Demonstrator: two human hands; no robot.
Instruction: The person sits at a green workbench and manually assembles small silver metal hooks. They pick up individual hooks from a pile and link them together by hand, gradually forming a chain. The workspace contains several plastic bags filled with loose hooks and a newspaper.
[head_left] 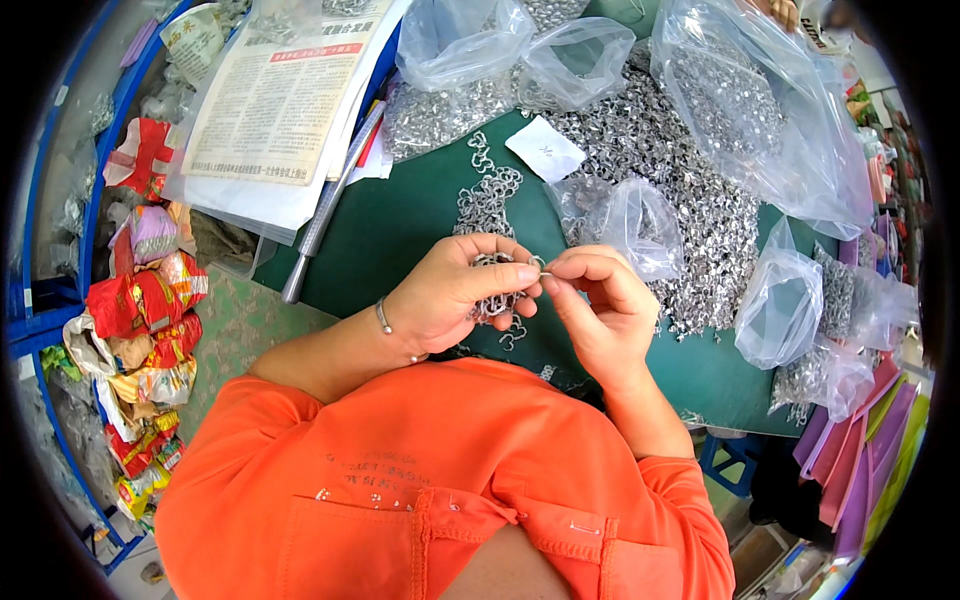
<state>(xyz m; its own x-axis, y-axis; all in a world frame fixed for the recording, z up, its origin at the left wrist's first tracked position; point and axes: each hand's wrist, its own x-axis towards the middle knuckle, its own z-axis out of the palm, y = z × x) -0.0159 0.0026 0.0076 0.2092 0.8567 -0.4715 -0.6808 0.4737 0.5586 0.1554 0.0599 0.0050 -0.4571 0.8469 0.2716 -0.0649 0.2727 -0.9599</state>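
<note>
My left hand [440, 283] is closed around a clump of small silver metal hooks [496, 300] with curved, S-like ends, some dangling below the fingers. My right hand [610, 312] meets its fingertips and pinches a tiny metal hook [542, 268] between thumb and forefinger. Just beyond the left hand, a loose tangled heap of similar hooks [487, 205] lies on the green tabletop [385, 225]. Past the right hand spreads a large mass of small silver metal pieces [690, 220].
Clear plastic bags [780, 305] stand around the metal pieces, with a larger bag [760, 110] at the far right. A white paper slip [545, 150] lies among them. At left are a newspaper [280, 110], a metal rod-like tool [320, 225] and a blue shelf frame [45, 325] beside colourful packets.
</note>
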